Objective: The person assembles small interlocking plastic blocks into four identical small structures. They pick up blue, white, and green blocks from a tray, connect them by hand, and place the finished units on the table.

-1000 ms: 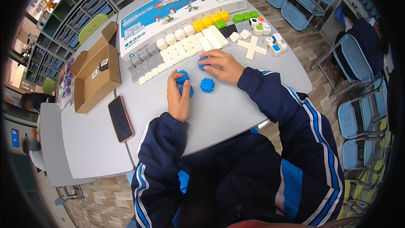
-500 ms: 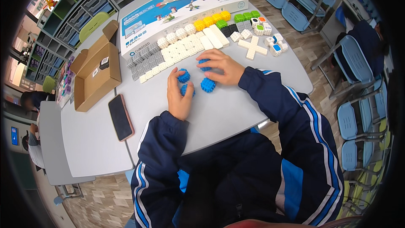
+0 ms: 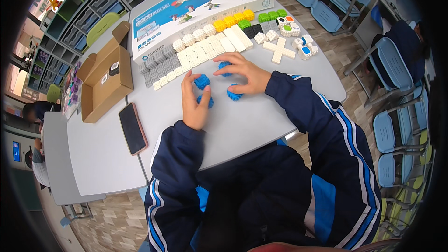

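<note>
My left hand [image 3: 194, 108] rests on the table, fingers apart and curved beside two studded blue blocks. Its fingertips are next to the upper block [image 3: 201, 81], while the thumb partly covers the lower block [image 3: 209, 102]. To their right, my right hand [image 3: 247, 75] is spread, palm down, over two more blue blocks. Its fingers partly hide the farther block [image 3: 225, 65]; the thumb lies across the nearer block [image 3: 234, 97]. All these blocks appear to rest on the tabletop, with a gap between the left and right pairs.
Beyond my hands lie rows of grey connector pieces [image 3: 161, 64], white pieces [image 3: 198, 52], yellow blocks [image 3: 233, 20] and green blocks [image 3: 272, 16]. A white cross-shaped piece [image 3: 279, 50] is at right. A large box [image 3: 196, 4], an open cardboard box [image 3: 108, 88] and a phone [image 3: 133, 128] also occupy the table.
The nearer right block has shifted slightly right, widening the gap between the pairs. My left hand has moved slightly left, and my right thumb now covers more of that block.
</note>
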A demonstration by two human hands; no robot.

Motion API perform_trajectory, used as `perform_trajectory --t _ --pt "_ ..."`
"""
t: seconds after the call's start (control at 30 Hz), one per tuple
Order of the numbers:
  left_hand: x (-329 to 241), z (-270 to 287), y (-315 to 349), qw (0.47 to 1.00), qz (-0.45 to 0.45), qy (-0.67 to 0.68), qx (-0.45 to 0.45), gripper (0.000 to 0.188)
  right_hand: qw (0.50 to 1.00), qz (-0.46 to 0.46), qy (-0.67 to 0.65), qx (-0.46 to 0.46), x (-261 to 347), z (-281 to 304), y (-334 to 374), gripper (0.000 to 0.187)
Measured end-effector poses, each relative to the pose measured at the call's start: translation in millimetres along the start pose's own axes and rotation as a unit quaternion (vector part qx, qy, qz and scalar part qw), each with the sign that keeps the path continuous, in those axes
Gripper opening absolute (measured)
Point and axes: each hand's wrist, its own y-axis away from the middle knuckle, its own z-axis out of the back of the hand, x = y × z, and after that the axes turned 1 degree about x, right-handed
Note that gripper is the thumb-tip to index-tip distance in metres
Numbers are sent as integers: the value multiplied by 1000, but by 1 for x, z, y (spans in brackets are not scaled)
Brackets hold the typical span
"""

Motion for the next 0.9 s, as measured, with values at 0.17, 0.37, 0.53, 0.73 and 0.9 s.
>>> perform_trajectory --t 0.17,0.37,0.53,0.73,0.9 --pt "2 33 -13 1000 10 17 5 39 999 -11 -36 -11 5 8 -2 52" --pt "-4 40 -17 993 -20 -78 87 33 998 -48 2 -49 -1 14 -1 41" --pt "-5 31 -14 989 -29 -77 121 35 998 -46 36 -12 -4 20 1 45" --pt "-2 28 -14 989 -43 -86 116 36 998 -45 -19 28 -4 18 0 51" --pt "-2 30 -13 984 -56 -123 119 34 998 -41 -20 44 -5 15 0 50"
